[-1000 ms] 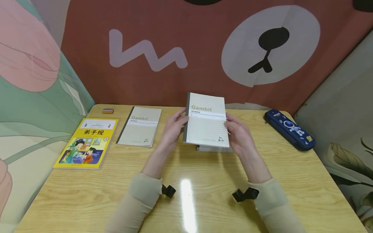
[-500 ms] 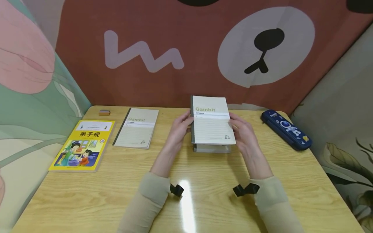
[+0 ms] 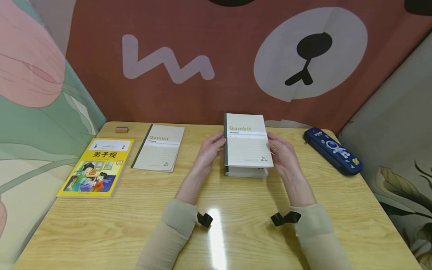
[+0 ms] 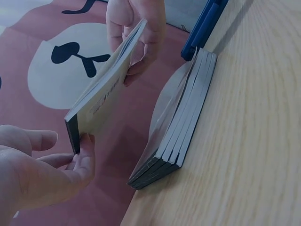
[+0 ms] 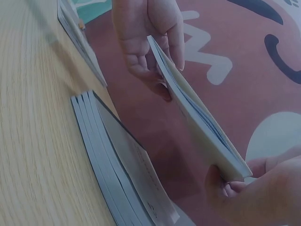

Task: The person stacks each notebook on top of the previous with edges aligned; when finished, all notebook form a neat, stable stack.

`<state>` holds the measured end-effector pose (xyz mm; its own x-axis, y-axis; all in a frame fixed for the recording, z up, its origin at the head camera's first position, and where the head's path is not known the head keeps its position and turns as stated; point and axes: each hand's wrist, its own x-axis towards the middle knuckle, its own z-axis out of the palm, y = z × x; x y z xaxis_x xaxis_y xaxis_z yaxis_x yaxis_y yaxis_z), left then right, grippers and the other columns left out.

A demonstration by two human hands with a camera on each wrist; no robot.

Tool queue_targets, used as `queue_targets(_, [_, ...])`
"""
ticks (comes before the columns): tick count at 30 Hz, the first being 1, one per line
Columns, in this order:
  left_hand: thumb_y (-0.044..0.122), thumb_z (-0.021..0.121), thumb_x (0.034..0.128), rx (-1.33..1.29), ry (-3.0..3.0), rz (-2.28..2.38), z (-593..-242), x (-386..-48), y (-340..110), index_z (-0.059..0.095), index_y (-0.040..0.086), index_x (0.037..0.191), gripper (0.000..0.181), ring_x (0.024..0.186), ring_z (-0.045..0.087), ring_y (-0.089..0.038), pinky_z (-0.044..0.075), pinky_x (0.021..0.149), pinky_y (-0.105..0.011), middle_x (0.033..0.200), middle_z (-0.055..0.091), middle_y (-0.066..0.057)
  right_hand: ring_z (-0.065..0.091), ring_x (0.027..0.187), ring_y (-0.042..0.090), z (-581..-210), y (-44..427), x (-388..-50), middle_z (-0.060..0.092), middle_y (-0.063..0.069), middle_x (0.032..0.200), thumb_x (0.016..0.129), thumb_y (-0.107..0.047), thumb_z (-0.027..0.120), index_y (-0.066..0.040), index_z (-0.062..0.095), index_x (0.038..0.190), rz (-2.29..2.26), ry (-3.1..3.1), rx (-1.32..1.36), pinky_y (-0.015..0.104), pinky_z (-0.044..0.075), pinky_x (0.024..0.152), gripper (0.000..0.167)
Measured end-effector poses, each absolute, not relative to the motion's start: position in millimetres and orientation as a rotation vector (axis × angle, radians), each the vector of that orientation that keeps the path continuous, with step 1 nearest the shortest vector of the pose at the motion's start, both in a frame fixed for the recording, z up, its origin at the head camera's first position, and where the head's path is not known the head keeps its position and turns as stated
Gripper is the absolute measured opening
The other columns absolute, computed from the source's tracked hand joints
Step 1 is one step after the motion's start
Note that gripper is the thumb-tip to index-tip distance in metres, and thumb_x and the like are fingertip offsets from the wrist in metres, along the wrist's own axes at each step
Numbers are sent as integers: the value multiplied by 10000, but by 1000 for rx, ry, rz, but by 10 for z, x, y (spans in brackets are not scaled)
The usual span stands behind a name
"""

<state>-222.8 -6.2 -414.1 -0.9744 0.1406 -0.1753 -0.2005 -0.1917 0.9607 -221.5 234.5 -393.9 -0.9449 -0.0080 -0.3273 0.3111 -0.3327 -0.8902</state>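
A pale Gambit notebook with a dark spine hangs in the air, cover up. My left hand holds it by the spine side, fingers against its underside in the left wrist view. On the opposite long edge, my right hand grips it with fingers below. Underneath, a stack of several notebooks lies on the table, spines aligned at the left. In the left wrist view a gap separates the held notebook from the stack; the top cover of the stack lifts slightly in the right wrist view.
Another Gambit notebook lies left of my hands. Beyond it are a yellow picture-cover book and a small eraser. At the right sits a blue pencil case. The patterned wall borders the table's back edge.
Both hands have carried the notebook slightly right and lower, so it now lines up over the stack. Over the last half second it has barely moved.
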Motion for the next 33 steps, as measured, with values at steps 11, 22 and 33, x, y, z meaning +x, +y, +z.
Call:
queue_targets(11, [178, 521, 1070, -79, 1869, 2199, -4189, -2238, -21, 412, 40, 1565, 525, 1357, 517, -255, 489, 1128, -432, 1602, 467, -112, 507, 1212, 79, -4008, 2383, -2256, 386, 116, 1619, 1077, -116, 452, -92, 331, 1612, -2300, 1819, 406, 195, 472, 959, 549])
queue_targets(22, [193, 502, 1079, -69, 1896, 2150, -4235, -2260, -17, 364, 57, 1592, 548, 1468, 451, -245, 458, 1168, -444, 1646, 409, -90, 537, 1082, 55, -4058, 2404, -2294, 566, -5, 1328, 1068, -88, 469, -63, 361, 1595, -2307, 1803, 438, 151, 507, 864, 539])
queue_targets(33, [209, 479, 1089, -82, 1920, 2091, -4296, -2263, -9, 351, 61, 1599, 546, 1464, 450, -270, 443, 1184, -443, 1651, 393, -103, 514, 1150, 57, -4182, 2395, -2359, 420, 104, 1598, 1063, -103, 467, -96, 384, 1592, -2219, 1858, 525, 160, 483, 926, 536])
